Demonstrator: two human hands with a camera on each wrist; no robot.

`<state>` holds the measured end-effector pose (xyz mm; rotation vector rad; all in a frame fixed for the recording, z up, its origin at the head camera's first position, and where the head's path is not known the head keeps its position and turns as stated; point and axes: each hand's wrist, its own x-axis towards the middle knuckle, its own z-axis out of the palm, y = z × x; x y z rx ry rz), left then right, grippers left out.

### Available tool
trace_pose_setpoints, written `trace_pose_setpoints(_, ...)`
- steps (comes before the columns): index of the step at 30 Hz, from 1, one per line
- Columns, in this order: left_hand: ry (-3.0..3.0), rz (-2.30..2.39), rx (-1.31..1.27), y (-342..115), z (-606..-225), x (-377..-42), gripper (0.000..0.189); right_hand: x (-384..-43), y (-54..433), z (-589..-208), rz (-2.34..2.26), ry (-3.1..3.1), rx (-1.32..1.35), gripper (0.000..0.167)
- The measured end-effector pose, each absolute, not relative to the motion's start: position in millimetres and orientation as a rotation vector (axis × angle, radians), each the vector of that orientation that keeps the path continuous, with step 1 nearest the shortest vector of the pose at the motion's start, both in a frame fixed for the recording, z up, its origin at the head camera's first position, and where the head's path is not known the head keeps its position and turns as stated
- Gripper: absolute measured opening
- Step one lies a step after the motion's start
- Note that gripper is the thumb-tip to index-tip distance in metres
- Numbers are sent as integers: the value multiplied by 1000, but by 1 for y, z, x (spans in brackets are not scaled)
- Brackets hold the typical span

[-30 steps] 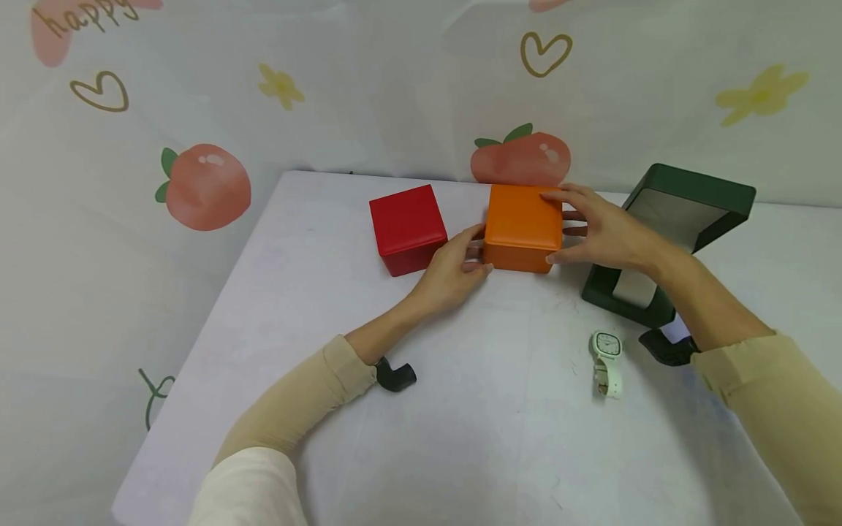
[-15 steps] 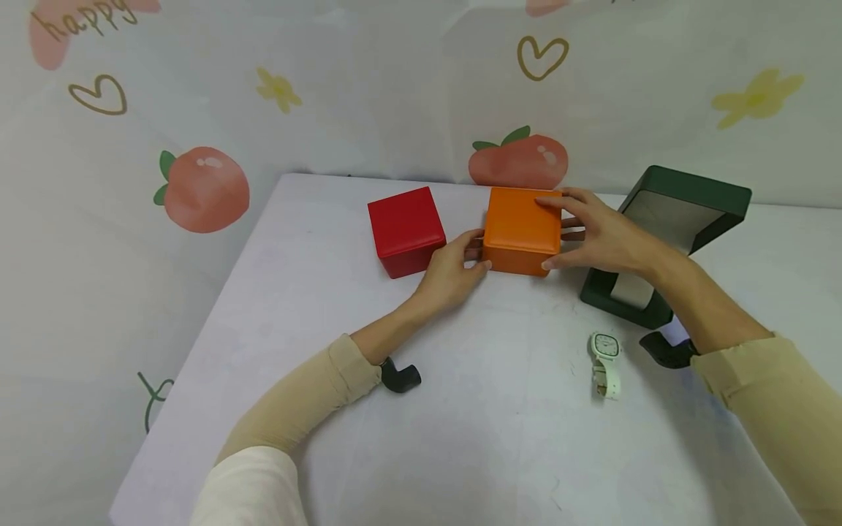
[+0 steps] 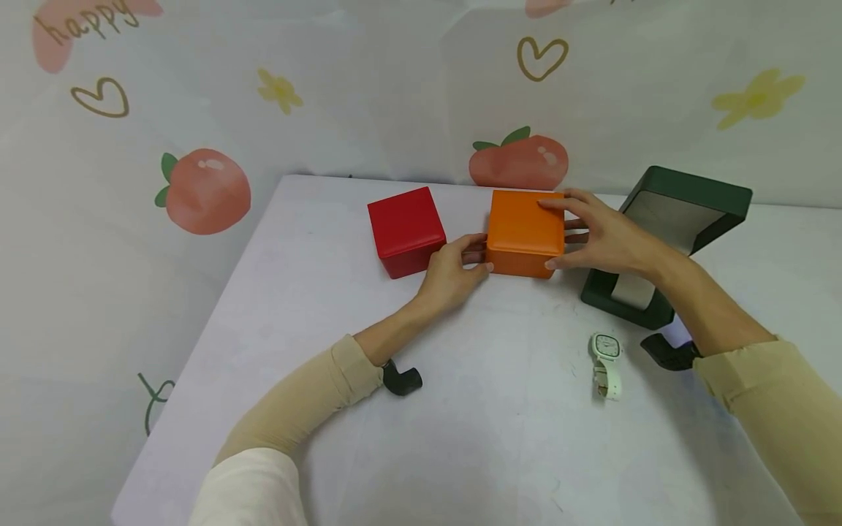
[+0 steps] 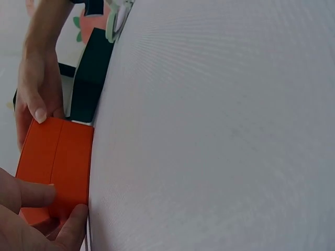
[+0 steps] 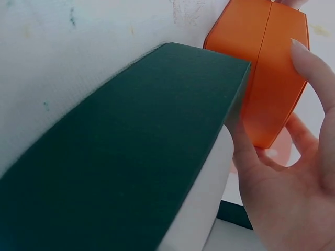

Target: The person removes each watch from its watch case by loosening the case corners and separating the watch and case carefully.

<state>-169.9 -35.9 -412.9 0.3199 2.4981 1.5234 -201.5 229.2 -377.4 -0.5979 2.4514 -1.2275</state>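
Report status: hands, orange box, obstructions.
Left hand and right hand hold orange box at opposite sides. Box closed, on table. Open green box close to right hand.

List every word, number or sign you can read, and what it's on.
"happy": on the backdrop, upper left of the head view.
Watch dial: markings too small to read.
Green squiggle, lower left: no legible word.
Orange box, red box, green box: no text visible.

Your left forearm (image 3: 388, 334) points between one and two o'clock; left hand (image 3: 450, 274) has fingers curved. Your right forearm (image 3: 700, 296) points between ten and eleven; right hand (image 3: 608, 234) spread, arched.
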Motion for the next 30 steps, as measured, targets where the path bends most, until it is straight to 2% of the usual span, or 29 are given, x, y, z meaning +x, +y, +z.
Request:
trace_pose_setpoints(17,2453,1639,268,-37,-420,-170,47,-203,230,-381,-1260,2439,-546,86)
trace_pose_setpoints(30,2386,1706,92,-33,-412,-172,40,-203,230,-377,-1235,2483,-452,81)
